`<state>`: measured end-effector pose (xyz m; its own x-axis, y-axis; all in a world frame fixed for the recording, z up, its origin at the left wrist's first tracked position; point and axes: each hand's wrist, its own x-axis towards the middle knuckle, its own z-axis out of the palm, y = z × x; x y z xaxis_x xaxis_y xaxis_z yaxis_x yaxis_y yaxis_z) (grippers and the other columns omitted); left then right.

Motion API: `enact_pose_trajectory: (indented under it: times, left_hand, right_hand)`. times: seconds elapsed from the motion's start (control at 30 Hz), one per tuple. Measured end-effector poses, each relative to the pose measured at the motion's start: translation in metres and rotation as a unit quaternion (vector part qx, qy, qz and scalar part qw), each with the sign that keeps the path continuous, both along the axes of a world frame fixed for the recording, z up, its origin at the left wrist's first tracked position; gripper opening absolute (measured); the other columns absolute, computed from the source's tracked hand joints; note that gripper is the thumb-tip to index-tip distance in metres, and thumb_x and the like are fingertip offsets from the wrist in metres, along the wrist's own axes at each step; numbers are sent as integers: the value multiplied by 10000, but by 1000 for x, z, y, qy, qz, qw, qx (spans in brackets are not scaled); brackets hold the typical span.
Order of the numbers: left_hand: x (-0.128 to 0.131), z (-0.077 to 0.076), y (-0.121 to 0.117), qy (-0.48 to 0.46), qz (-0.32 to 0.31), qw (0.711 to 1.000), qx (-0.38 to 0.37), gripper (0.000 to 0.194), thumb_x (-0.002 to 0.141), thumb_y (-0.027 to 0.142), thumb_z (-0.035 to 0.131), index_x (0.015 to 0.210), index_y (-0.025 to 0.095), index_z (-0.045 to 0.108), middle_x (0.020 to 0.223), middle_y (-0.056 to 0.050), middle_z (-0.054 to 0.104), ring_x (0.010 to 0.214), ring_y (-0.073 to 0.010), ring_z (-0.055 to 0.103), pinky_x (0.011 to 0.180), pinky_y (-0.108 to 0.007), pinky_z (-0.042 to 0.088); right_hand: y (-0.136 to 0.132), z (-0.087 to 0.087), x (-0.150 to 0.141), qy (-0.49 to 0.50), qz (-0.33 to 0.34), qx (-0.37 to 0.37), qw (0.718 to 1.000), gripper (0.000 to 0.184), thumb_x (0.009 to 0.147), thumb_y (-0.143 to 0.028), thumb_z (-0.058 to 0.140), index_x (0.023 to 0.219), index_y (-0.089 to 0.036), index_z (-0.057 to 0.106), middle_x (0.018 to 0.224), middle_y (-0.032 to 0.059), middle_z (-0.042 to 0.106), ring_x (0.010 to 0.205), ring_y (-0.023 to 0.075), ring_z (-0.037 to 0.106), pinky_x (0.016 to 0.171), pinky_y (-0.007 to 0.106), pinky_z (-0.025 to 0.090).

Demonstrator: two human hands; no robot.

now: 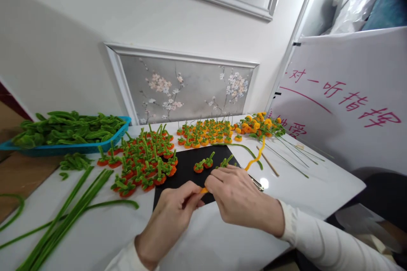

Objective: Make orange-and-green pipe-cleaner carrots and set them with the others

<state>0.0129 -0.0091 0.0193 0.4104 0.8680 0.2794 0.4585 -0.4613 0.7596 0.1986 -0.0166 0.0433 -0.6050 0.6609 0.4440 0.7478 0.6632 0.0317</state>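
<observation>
Head view shows an orange-yellow fuzzy strip [204,190] as a short, bright piece between the two hands, over the near part of a black mat [187,156]. Its pile is soft and thick, and the bit in the gap looks slim and nearly straight. A yellow tail, seemingly of the same strip, comes out past the far side of the right hand and bends in a loose wave towards a bunch of yellow and orange flowers [259,125] on the white table [324,190]. The left hand [173,211] is narrowed to a pinch, thumb and forefinger closed on the strip. The right hand [237,197] is curled palm down over it, fingers drawn together on the strip; its fingertips are mostly hidden. Just beyond the hands, small green-topped orange pieces [199,166] lie on the mat, each with a stubby fuzzy stem. A metal tool [257,183] shows partly beside the right wrist, with a thin brown stick [268,161] farther off. To the left, a crowd of red-orange pieces with green stems [149,159] stands near long green fuzzy strips [63,216] and a blue tray [79,148] heaped with green leaf-like shapes
</observation>
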Motion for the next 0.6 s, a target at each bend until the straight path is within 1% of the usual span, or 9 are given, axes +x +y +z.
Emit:
enact_pose_trajectory:
  times: [0.1,0.17,0.2,0.27,0.33,0.4,0.47,0.5,0.6]
  left_hand:
    - [-3,-7,-1,38,-16,989,140,213,852,146,465,849,207,669,783,-38,714,691,-166,656,622,-237,452]
    - [-3,-6,-1,22,-9,991,133,213,841,146,474,845,206,679,808,-47,713,710,-172,650,638,-243,454]
    - [-2,-4,-1,2,0,996,85,188,840,169,495,825,202,680,767,-43,705,684,-167,640,623,-240,452]
    - [0,4,0,-56,0,995,-83,140,835,243,556,779,190,673,618,-12,646,582,-140,589,560,-222,439]
    - [1,12,0,-134,-53,955,-261,154,812,307,616,760,168,658,559,16,576,514,-105,521,511,-199,415]
    - [1,17,0,-208,-106,900,-367,202,788,343,658,738,147,645,585,25,543,474,-64,444,466,-170,363]
    - [0,19,-1,-259,-124,864,-412,225,772,350,683,729,134,639,636,22,539,455,-35,381,432,-154,304]
    - [0,18,-1,-272,-121,856,-422,229,771,350,687,727,131,639,641,22,536,447,-29,360,420,-152,279]
    - [0,16,0,-261,-91,872,-403,240,783,348,674,699,124,646,575,29,510,443,-36,359,418,-159,259]
  right_hand:
    - [-1,3,-3,30,-32,-76,996,81,776,-120,496,737,-189,480,690,-13,555,562,120,452,521,273,213]
    - [1,4,-3,48,-32,-109,992,95,804,-130,482,733,-193,473,680,-22,553,539,113,442,503,267,201]
    - [2,4,-1,56,-24,-114,992,99,817,-131,474,741,-193,477,685,-21,555,546,112,446,508,262,209]
    - [5,3,2,68,5,-102,992,100,835,-119,461,776,-191,498,716,-13,566,599,116,472,548,254,244]
    - [9,1,6,75,39,-68,994,113,843,-105,452,809,-188,520,742,-4,572,651,122,484,600,259,263]
    - [11,-1,9,79,61,-31,995,135,851,-95,439,826,-187,534,749,1,572,678,128,481,631,269,258]
    - [13,-3,10,77,73,-2,994,154,861,-89,423,832,-187,538,741,3,568,677,131,474,632,277,242]
    - [13,-3,11,74,77,6,994,158,872,-91,417,838,-187,538,741,3,570,678,132,477,632,280,238]
    - [13,-4,11,70,82,5,994,137,923,-140,410,911,-186,538,802,9,602,702,127,510,662,284,255]
